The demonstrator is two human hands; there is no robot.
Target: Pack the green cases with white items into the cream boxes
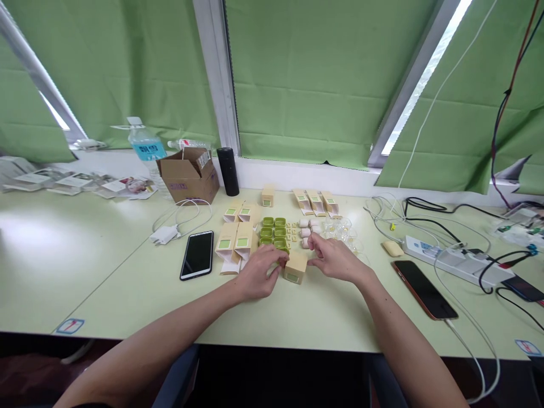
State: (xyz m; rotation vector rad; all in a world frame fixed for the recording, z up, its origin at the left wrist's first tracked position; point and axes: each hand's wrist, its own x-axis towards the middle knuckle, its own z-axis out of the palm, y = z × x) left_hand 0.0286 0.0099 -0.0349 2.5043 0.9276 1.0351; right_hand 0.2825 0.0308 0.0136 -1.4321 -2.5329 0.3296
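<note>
1. The box (295, 267) sits on the table (323, 317) between the two hands, in front of the wearer.
2. The left hand (261, 275) is at the box's left side, fingertips at its upper left corner, thumb bent and set apart below them. Whether those fingers pinch the card or only touch it, I cannot tell.
3. The right hand (335, 259) is at the other side: fingers curled, a gap between forefinger and thumb, the thumb pointing at the box's right side. Contact there is too small to make out.
4. Bare tabletop runs from the box to the near edge, with more to the right below the right forearm. Room is tighter behind: green trays (267, 232) stand in two columns just past the left fingers, small yellow pieces (288, 232) beside them.
5. The box stands upright, its top face up and its labelled face toward the near edge, turned slightly; it looks about cubic, so its long axis is unclear.
6. Farther left stand cartons (244, 238) with open flaps, then a phone (197, 255).
7. Behind the right hand are pale jars (304, 233) and clear cups (340, 229).
</note>
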